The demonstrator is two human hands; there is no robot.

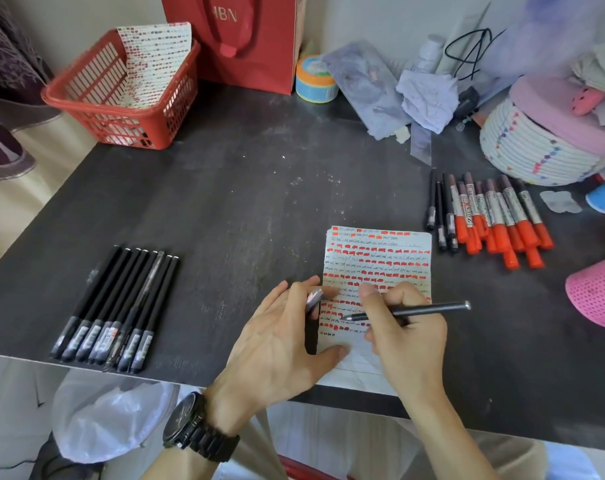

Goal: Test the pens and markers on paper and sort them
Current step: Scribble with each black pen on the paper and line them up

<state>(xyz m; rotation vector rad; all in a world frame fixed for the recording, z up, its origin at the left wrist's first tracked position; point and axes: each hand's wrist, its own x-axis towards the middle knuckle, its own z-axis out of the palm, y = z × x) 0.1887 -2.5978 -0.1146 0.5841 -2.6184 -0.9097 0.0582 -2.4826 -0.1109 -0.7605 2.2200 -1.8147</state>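
A sheet of lined paper [380,261] covered in orange marks and dark scribbles lies near the table's front edge. My right hand [403,337] grips a black pen [429,309] with its tip touching the paper. My left hand [280,341] rests on the paper's left edge, thumb and fingertips pressing it down, with the pen's cap [313,299] held between its fingers. A neat row of several black pens [117,310] lies at the left. At the right lies a pile of orange-capped markers [498,216] beside a few black pens [441,209].
A red basket [121,116] holding a used test sheet stands at the back left, a red bag [238,39] behind it. Tape roll [315,79], crumpled paper and a woven basket [533,143] crowd the back right. A pink mesh cup [598,289] lies at the right edge.
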